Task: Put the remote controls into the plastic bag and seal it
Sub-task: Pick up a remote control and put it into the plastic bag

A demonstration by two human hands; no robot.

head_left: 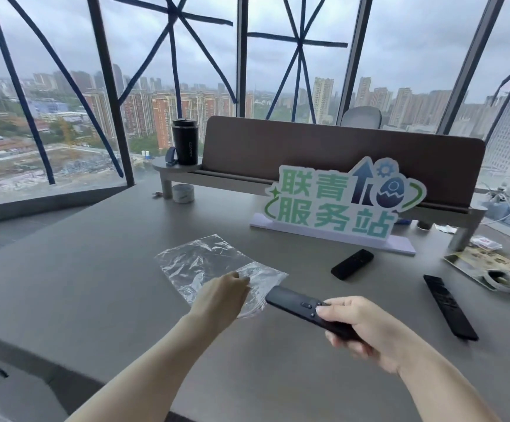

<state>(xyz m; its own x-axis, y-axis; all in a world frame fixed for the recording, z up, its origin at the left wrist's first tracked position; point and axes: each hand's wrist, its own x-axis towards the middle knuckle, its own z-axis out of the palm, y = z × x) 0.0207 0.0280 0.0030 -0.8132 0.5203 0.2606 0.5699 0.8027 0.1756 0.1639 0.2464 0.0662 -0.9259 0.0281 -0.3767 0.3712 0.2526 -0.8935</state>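
- Head view, step in hand: the first remote control (308, 312) is grasped at its near end by the right hand (360, 325) and held above the table (95, 269), its far end aimed at the near edge of the plastic bag (214, 266).
- The bag's near edge is pinched by the left hand (220, 296), whose fingers are clenched on the film; the bag otherwise lies flat and crumpled on the table.
- Whether the bag's mouth is already parted cannot be told, since the clear film hides its layers.
- Next move, as judged: the mouth must be lifted open by the left hand so that the remote's tip can be slid between the layers, not over them.
- Count: three remotes are seen — one in hand, a short remote (352, 264) and a long remote (450, 307) lying on the table to the right, well apart from the bag.
- One bag is seen; nothing appears to be inside it yet, and sealing is not yet due.
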